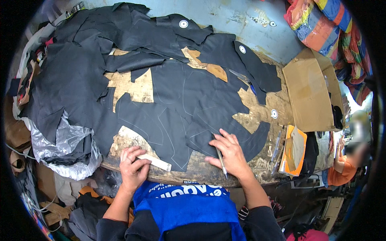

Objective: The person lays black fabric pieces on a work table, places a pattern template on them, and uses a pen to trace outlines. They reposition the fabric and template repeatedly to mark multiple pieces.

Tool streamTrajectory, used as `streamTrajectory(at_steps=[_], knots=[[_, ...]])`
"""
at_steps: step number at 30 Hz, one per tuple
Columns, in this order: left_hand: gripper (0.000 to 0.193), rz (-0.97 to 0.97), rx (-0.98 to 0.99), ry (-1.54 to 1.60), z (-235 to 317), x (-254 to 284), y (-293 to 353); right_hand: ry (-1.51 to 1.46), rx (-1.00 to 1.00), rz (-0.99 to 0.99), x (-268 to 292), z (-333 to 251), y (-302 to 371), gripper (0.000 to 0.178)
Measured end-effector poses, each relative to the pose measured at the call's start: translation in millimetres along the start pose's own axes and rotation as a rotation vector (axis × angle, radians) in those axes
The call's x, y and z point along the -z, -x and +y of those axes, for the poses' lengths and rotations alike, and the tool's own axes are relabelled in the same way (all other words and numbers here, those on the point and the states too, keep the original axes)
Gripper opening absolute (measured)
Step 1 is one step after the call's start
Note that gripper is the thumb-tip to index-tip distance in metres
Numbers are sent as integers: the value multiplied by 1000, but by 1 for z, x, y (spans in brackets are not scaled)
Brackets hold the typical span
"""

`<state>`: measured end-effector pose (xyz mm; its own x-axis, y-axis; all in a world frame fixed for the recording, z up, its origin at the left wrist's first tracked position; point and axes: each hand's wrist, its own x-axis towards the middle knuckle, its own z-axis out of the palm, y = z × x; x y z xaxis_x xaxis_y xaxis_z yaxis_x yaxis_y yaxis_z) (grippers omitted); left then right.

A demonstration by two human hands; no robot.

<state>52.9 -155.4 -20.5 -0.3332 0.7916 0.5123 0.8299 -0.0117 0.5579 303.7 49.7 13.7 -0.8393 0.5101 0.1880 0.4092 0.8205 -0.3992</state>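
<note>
A large sheet of black leather (pixel 173 88) lies on a worn wooden table (pixel 197 166), with pale outlines of pattern shapes drawn on it. My left hand (pixel 134 166) is at the near edge, its fingers pinching one end of a narrow white strip (pixel 161 163). That strip's other end reaches over the leather's edge; whether it is card or plastic I cannot tell. To the right, a slim pen (pixel 223 170) is held in my right hand (pixel 230 154), its upper end resting near the thumb side. The fingers are bent over the leather, near a drawn outline.
More black leather (pixel 68 76) is heaped at left, beside a clear plastic bag (pixel 64 150). Scissors (pixel 240 75) lie partly covered at far right. A cardboard box (pixel 303 90), an orange-edged notebook (pixel 298 154) and pens (pixel 276 145) sit at right. Another person (pixel 343 170) is beyond.
</note>
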Motion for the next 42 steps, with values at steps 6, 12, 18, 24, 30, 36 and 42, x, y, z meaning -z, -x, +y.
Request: streamTrajectory(at_steps=[6, 12, 18, 24, 30, 36, 42], knots=[[22, -87, -65, -44, -3, 2, 1, -55, -61, 247, 9, 7, -9, 26], [22, -182, -89, -50, -3, 6, -3, 218, -479, 1134, 161, 96, 21, 28], [20, -149, -69, -92, 2, 3, -2, 1281, -318, 1454, 385, 156, 99, 32], [20, -133, -45, -86, 5, 0, -4, 1315, -556, 1318, 456, 218, 77, 28], [19, -135, -36, -99, 7, 0, -5, 926, -617, 1013, 378, 249, 6, 23], [20, -120, -34, -95, 7, -1, -5, 132, -229, 750, 167, 144, -77, 25], [19, -87, -50, -57, 3, 0, -2, -37, 132, -17, 2, 56, -105, 44]])
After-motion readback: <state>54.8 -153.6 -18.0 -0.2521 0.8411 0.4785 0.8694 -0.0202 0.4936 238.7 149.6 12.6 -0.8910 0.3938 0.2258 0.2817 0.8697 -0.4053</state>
